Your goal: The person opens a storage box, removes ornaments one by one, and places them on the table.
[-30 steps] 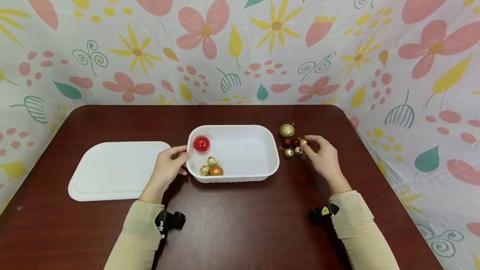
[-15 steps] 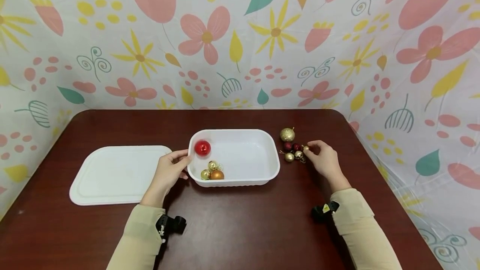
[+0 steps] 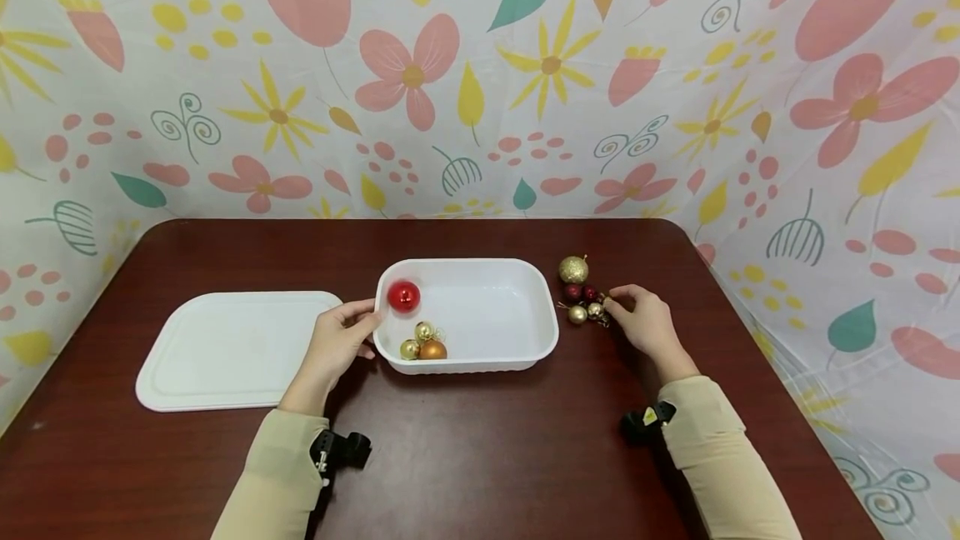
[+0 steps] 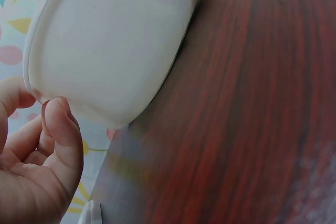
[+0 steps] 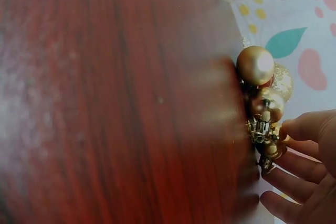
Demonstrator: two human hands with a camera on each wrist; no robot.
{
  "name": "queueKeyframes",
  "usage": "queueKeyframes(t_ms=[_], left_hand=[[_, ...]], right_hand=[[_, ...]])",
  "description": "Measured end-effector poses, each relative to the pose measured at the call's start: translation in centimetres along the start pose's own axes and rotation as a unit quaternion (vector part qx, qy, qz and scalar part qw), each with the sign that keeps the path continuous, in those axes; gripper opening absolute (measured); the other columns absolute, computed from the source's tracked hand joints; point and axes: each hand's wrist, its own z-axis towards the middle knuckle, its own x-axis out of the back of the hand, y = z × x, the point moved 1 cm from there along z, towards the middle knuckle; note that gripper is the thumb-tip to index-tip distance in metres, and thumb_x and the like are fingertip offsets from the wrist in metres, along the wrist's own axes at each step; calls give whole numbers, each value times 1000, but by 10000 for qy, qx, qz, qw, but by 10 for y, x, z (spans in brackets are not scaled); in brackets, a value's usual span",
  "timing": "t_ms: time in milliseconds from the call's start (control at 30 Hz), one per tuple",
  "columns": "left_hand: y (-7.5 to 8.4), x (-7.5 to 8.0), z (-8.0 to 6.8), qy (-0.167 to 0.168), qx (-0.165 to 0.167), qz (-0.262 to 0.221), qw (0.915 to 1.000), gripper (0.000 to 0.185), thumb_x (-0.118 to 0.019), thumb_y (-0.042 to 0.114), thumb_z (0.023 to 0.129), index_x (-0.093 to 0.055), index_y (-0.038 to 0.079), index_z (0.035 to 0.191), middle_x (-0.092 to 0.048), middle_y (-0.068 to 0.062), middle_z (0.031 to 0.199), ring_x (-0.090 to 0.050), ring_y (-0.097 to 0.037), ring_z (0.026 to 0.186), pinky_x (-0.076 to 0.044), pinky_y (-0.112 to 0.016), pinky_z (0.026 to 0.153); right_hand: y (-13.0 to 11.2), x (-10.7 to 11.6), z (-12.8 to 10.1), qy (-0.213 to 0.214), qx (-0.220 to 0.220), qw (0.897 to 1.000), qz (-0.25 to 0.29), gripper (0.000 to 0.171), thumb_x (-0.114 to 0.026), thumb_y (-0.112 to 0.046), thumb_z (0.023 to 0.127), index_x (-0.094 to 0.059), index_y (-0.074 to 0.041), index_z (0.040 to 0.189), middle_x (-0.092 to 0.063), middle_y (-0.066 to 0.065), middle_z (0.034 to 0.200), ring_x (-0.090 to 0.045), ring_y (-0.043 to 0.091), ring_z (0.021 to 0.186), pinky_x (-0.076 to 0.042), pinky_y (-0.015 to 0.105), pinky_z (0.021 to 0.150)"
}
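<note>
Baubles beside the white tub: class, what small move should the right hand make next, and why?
Probably close the right hand on one small bauble and lift it. Its fingertips already touch the cluster, the left hand steadies the tub, and four baubles already lie inside.

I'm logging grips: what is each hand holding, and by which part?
Left hand holds the white tray by its left rim. Right hand touches the small baubles; a hold cannot be told.

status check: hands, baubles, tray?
Left hand holds the white tray at its left end. Right hand fingers at the loose bauble cluster right of the tray. Four baubles in the tray. Lid lies off to the left.
</note>
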Motion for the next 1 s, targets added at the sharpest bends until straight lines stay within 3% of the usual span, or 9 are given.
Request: queueKeyframes(t_ms=[333, 467, 600, 767, 1000], left_hand=[[1, 0, -1, 3, 11, 10, 10000, 35, -60, 10, 92, -58, -7, 123, -62, -9, 90, -57, -5, 58, -53, -20, 47], [1, -1, 0, 6, -3, 34, 10000, 35, -60, 9, 91, -58, -6, 122, -61, -3, 86, -56, -5, 59, -53, -20, 47], [1, -1, 0, 10, -26, -4, 10000, 35, -61, 9, 91, -59, -6, 122, -60, 1, 82, -55, -6, 59, -53, -20, 47], [1, -1, 1, -4, 19, -48, 10000, 35, -61, 9, 91, -59, -6, 122, -60, -4, 85, -55, -6, 58, -53, -20, 46], [1, -1, 2, 15, 32, -61, 10000, 34, -61, 9, 91, -59, -5, 122, -59, -2, 83, -55, -6, 57, -53, -20, 46]], right_hand=[[-4, 6, -3, 320, 266, 9991, 48, 30, -52, -20, 96, -62, 0, 117, -63, 24, 114, -58, 33, 83, -46, 40, 69], [-9, 8, -4, 437, 405, 9982, 64, 31, -52, -22, 97, -62, -1, 117, -64, 22, 112, -58, 31, 80, -46, 38, 68], [-19, 10, -5, 502, 513, 9974, 111, 33, -52, -25, 97, -62, -2, 117, -65, 21, 111, -59, 30, 80, -46, 36, 68], [-33, 9, -7, 596, 652, 9958, 239, 32, -54, -26, 96, -62, -2, 117, -66, 19, 109, -62, 30, 85, -48, 36, 68], [-56, 7, -10, 690, 932, 9907, 705, 31, -59, -23, 94, -63, -1, 115, -67, 19, 109, -65, 33, 98, -55, 49, 83]])
